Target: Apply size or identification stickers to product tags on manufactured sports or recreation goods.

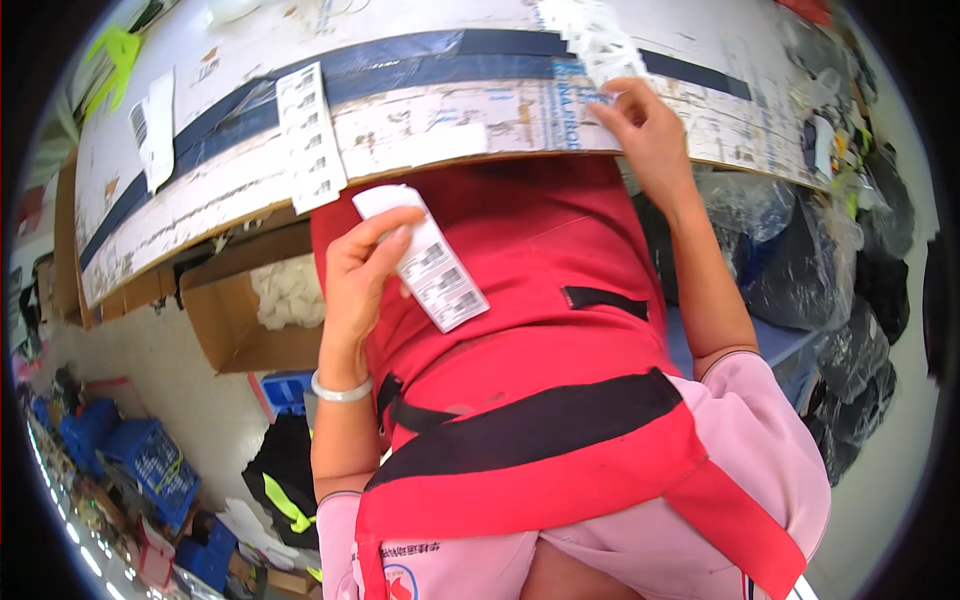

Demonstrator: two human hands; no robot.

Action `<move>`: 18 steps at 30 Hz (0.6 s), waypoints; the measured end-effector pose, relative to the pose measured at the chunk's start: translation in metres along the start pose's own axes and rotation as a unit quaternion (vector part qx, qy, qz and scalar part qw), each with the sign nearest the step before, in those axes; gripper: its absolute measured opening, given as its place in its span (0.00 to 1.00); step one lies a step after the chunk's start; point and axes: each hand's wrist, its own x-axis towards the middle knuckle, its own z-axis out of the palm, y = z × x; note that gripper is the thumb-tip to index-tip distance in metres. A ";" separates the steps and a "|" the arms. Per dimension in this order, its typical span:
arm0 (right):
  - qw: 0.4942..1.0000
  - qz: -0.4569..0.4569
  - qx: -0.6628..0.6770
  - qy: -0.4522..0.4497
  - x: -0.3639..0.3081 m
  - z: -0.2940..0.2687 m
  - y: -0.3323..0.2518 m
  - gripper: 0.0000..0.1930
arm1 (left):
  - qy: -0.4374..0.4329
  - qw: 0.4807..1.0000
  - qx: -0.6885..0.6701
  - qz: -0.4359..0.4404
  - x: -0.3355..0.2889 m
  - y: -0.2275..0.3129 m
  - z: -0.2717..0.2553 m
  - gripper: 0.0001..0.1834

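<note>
My left hand (365, 262) pinches a strip of white barcode labels (447, 285) between thumb and fingers. The strip hangs at a slant over the red apron (530, 250), just in front of the table edge. My right hand (648, 135) is over the table's near edge, its thumb and forefinger closed together. Whatever may be between those fingertips is too small to make out. Right beyond them lies an overlapping pile of white paper pieces (605, 45). Another strip of barcode labels (310, 130) lies flat on the table, left of centre.
Worn cardboard with dark tape covers the table (400, 120). A folded white label sheet (157, 130) and yellow-green fabric (115, 65) lie at its left. Below stands an open carton (225, 320) with white material. Clear plastic bags (800, 260) crowd the right; blue crates (150, 460) stand lower left.
</note>
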 end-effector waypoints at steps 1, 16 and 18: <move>0.990 0.007 0.120 -0.077 -0.011 0.015 -0.020 0.10 | -0.002 1.000 0.011 0.000 0.002 0.001 0.003 0.12; 0.881 0.053 0.377 -0.281 -0.052 0.092 -0.086 0.07 | -0.025 0.999 0.031 -0.002 0.000 -0.009 -0.006 0.13; 0.907 -0.001 0.319 -0.273 -0.049 0.091 -0.084 0.06 | -0.029 0.999 0.003 -0.014 0.001 -0.010 -0.004 0.12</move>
